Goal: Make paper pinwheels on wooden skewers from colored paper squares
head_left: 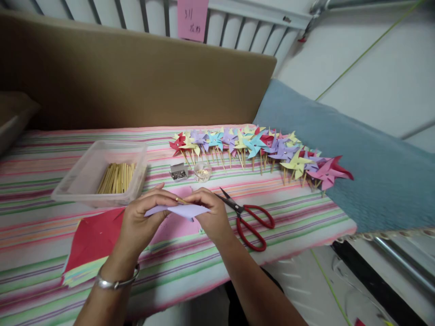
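Between my two hands is a purple paper pinwheel [188,211], with a short length of wooden stick [181,200] showing behind it. My left hand [144,210] pinches the paper's left side, thumb below and fingers above. My right hand [208,206] closes on the right side by the stick; its fingertips are partly hidden. Under them lies a pink paper sheet [170,233]. Red-handled scissors [241,210] rest, blades parted, just right of my right hand. A stack of coloured paper squares [97,235], red on top, lies left of my left hand.
A clear plastic box [81,172] holds wooden sticks [117,178]. Beyond my hands stand a small box of metal pins [179,173] and a round clear dish [203,172]. Many finished pinwheels [256,144] lie at the back right. A cardboard panel [142,81] borders the striped cloth [30,222].
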### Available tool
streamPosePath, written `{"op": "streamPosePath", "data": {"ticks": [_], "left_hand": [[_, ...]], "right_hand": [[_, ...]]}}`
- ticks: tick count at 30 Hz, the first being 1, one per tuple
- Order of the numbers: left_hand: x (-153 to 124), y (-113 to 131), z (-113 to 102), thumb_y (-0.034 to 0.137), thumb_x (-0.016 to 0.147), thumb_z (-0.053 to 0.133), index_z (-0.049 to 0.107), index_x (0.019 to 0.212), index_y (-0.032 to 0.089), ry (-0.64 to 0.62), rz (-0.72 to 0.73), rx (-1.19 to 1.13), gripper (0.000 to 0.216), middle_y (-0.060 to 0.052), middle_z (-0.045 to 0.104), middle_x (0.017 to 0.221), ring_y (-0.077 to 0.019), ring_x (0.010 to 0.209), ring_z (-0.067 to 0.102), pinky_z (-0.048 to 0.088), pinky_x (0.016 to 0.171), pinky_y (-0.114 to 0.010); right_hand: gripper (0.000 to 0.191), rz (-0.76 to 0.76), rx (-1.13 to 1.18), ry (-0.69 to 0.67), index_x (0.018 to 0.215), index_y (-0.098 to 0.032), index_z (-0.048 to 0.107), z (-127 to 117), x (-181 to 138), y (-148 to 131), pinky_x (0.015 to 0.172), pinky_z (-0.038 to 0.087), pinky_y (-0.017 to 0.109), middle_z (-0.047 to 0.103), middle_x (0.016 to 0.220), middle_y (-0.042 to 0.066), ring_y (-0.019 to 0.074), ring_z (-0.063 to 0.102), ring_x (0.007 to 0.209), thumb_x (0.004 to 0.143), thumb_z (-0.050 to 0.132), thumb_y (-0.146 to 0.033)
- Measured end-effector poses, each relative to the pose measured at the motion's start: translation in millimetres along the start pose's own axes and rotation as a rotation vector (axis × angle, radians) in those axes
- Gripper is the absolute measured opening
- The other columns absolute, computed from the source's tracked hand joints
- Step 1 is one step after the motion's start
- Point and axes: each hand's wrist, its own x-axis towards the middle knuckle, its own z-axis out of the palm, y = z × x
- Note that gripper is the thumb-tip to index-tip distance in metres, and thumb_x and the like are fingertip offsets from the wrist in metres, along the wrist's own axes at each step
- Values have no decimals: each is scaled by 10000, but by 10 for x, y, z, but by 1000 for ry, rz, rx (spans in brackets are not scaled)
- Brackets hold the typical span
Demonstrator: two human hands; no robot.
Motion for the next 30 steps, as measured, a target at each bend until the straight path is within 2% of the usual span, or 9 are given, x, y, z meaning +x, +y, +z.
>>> {"op": "streamPosePath", "data": {"ticks": [14,24,30], "left_hand": [[3,20,-1,172,793,649,698,810,242,12,5,27,87,-15,721,869,-174,844,661,442,964,-443],[12,73,10,187,797,639,700,795,237,12,-35,28,79,-25,720,859,-185,841,664,509,852,-400],[6,59,-3,149,794,639,696,814,251,5,6,40,118,-3,721,871,-169,847,664,474,924,-415]], "right_hand": [[249,-64,-20,6,757,-240,757,-12,3,-40,548,451,227,626,708,5,131,585,649,660,616,-59],[240,-45,-47,4,768,-245,756,-17,1,-32,578,475,249,633,725,12,140,582,652,674,619,-71],[294,-65,-26,9,776,-249,765,-9,0,-29,590,461,243,630,713,6,136,588,665,658,610,-28]]}}
